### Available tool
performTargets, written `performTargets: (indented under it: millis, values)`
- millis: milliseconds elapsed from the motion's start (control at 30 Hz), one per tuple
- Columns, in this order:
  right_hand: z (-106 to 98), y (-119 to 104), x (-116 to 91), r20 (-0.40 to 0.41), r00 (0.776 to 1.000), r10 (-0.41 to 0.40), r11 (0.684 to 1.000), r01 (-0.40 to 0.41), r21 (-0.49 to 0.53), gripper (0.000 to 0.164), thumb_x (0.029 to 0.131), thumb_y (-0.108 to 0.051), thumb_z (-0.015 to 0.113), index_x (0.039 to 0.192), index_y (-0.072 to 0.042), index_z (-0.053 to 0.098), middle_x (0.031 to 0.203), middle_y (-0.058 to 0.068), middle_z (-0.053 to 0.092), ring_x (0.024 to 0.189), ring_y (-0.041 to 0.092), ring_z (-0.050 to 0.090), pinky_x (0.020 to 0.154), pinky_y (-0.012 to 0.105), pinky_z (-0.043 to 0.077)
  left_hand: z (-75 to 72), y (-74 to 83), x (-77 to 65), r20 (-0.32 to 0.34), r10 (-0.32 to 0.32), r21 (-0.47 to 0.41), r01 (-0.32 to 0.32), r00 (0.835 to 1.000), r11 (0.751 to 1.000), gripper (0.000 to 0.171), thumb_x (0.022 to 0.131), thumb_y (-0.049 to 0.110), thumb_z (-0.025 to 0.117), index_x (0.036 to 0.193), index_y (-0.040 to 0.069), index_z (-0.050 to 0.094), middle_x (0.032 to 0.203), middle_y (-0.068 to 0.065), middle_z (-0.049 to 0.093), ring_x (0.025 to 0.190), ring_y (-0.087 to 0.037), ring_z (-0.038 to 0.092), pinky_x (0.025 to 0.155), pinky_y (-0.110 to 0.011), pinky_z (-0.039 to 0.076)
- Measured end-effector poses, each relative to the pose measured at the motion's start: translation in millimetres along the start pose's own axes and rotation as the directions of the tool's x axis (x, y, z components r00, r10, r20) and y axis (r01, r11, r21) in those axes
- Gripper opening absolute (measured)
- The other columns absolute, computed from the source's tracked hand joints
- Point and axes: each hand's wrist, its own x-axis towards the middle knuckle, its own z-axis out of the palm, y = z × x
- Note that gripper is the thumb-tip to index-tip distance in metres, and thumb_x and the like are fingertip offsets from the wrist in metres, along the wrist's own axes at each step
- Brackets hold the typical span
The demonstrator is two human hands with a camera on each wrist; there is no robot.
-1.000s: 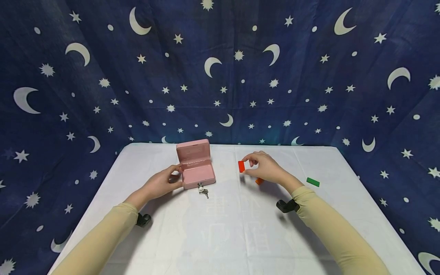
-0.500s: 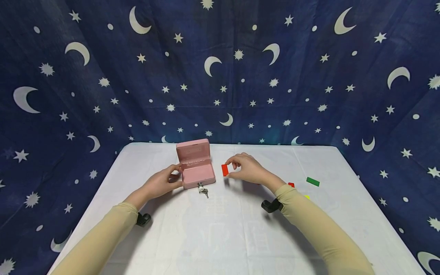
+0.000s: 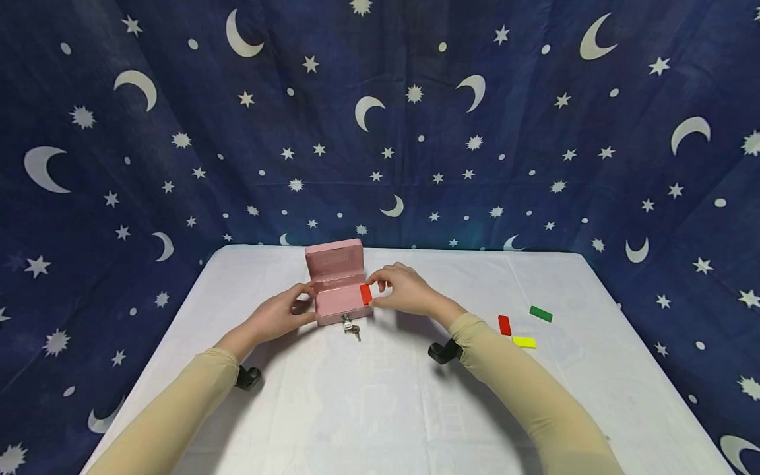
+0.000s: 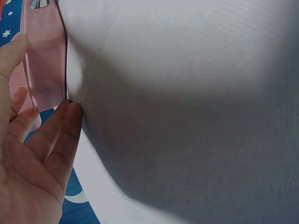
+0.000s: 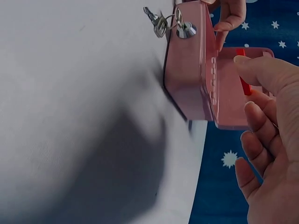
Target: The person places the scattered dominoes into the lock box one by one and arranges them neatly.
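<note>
A small pink cash box [image 3: 344, 301] stands on the white table with its lid [image 3: 336, 259] raised. My left hand [image 3: 280, 314] holds it at its left side, thumb by the front corner and fingers at the rim; in the left wrist view the fingertips lie along the box's pink wall [image 4: 46, 60]. My right hand [image 3: 405, 290] pinches a red block [image 3: 365, 295] between thumb and fingers, over the right end of the box. Seen from the right wrist, that red block [image 5: 244, 79] overlaps the raised lid's inside [image 5: 229, 105], with the other fingers loosely curled.
Keys [image 3: 355, 332] hang from the lock [image 3: 347, 323] on the box's front. Right of the right forearm lie a red block [image 3: 505, 325], a yellow block [image 3: 524, 342] and a green block [image 3: 541, 314]. A dark blue star-and-moon cloth [image 3: 380, 132] hangs behind.
My right hand has carried the red block left to the box. The other red block and the yellow block have come into view; an orange piece is now covered. My left hand stays put.
</note>
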Motion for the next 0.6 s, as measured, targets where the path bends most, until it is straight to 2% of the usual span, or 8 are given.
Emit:
performTargets:
  millis: [100,367,600]
  values:
    - [5,-3,7,0.004,1.000,0.001,1.000,-0.001,-0.009,0.038,0.083,-0.039,0.081,0.117,-0.025,0.072,0.092,-0.002,0.062,0.089,0.014,0.047,0.085,0.034,0.038,-0.1,-0.6,0.5,0.004,0.001,0.002,-0.001,1.000,1.000,0.049,0.092,0.041,0.075,0.129,0.017,0.055,0.159,-0.007,0.042,0.124,-0.030,0.062,0.104,-0.054,0.046]
    - [17,-13,23,-0.008,1.000,0.008,0.999,-0.008,-0.036,0.042,0.081,-0.039,0.080,0.122,-0.032,0.072,0.095,-0.007,0.062,0.093,0.012,0.046,0.084,0.034,0.038,-1.2,1.4,2.0,0.010,-0.009,0.005,0.009,1.000,1.000,0.051,0.091,0.042,0.076,0.131,0.017,0.055,0.159,-0.006,0.041,0.124,-0.029,0.062,0.104,-0.054,0.046]
    - [27,-25,36,-0.042,0.999,0.022,0.997,-0.025,-0.074,0.040,0.080,-0.041,0.081,0.117,-0.029,0.073,0.093,-0.011,0.059,0.093,0.012,0.046,0.080,0.034,0.037,-1.8,3.6,0.8,0.009,-0.014,0.006,0.014,1.000,1.000,0.052,0.092,0.041,0.076,0.132,0.016,0.055,0.157,-0.007,0.044,0.124,-0.029,0.062,0.104,-0.054,0.046]
